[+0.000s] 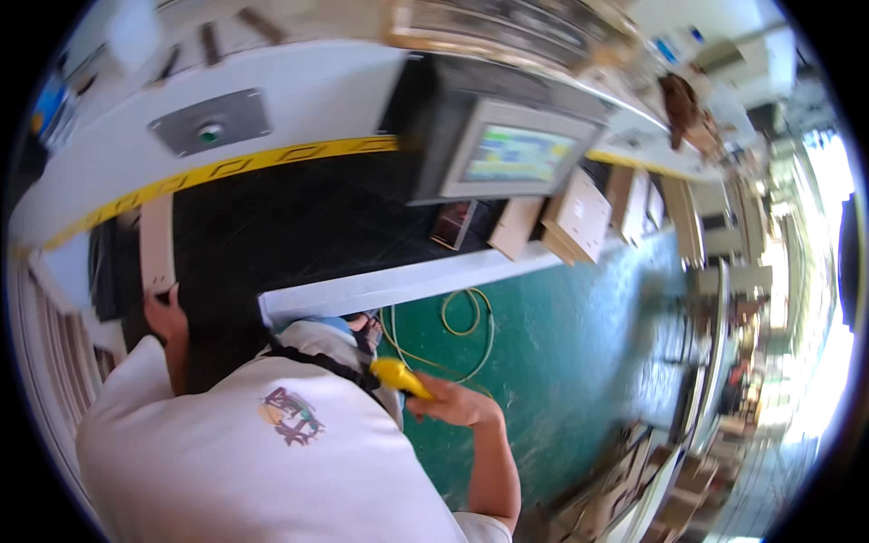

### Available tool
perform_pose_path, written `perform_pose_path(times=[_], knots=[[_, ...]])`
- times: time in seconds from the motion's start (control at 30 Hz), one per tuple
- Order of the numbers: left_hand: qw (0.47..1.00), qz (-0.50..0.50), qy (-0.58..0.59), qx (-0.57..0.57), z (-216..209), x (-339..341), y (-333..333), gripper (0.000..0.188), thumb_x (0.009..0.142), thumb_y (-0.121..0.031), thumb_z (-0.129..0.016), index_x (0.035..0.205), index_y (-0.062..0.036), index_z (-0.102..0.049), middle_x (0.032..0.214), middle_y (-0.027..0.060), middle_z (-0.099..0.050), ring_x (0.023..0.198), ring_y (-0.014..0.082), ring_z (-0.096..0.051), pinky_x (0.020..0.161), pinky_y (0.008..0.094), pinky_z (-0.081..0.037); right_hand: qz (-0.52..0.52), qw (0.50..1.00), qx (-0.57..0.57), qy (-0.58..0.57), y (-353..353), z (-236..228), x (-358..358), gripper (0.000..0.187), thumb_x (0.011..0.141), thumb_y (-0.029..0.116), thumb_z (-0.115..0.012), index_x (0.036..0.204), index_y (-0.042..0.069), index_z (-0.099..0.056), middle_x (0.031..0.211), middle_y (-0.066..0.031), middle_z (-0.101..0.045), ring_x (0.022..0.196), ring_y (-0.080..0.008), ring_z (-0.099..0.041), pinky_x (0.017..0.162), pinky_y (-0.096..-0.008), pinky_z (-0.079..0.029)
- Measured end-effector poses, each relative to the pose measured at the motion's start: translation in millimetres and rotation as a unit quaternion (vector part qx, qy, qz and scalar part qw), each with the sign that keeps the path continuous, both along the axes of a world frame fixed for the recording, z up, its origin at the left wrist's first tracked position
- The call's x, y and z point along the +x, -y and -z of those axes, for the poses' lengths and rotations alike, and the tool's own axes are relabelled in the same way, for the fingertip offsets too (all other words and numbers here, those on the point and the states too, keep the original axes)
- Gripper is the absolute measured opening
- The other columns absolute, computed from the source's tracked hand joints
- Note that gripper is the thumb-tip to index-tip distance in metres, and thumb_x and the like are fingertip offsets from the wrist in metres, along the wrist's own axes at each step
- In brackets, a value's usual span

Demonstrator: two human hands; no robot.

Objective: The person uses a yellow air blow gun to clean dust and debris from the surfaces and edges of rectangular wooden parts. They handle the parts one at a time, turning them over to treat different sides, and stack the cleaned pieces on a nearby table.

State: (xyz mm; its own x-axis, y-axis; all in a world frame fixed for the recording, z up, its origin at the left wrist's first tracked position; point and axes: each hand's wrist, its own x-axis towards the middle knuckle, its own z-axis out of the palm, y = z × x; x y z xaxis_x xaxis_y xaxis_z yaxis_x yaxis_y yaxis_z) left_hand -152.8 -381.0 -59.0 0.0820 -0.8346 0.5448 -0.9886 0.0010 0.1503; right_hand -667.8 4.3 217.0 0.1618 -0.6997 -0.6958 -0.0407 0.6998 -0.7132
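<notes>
1. 1 large white machine housing [299,100] spans the top of the view, edged with a yellow strip [226,167], above a dark opening [290,226].
2. 1 green floor [561,362] fills the right half; a yellow-green hose [466,312] lies coiled on it near the white ledge [398,285].
3. 1 white shirt [262,452] with a printed emblem covers the lower left.
4. 1 grey-framed screen [516,154] hangs from the machine; cardboard boxes [575,222] lean just beside it.
5. The right hand [457,403] is closed around a yellow tool [398,376], held just beside the shirt's shoulder, above the floor.
6. The left hand [166,317] touches the pale vertical frame post [157,244] at the opening's left edge; whether its fingers are spread or curled cannot be told.
</notes>
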Motion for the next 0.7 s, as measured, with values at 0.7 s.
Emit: perform_pose_path(times=[0.7], knots=[[0.996,0.056,-0.009,-0.071,32.5,26.3,30.3,0.068,0.083,-0.054,-0.084,0.106,0.0092,-0.071,0.096,0.0262,-0.075,0.088,0.0397,-0.075,0.079,0.0423,-0.062,-0.127,0.972,-0.191,0.043,88.0,104.5,97.7,0.055,0.094,0.030,-0.065,0.138,0.003,-0.050,0.097,-0.0084,-0.070,0.084,-0.0188,-0.068,0.063,-0.0320,-0.051]])
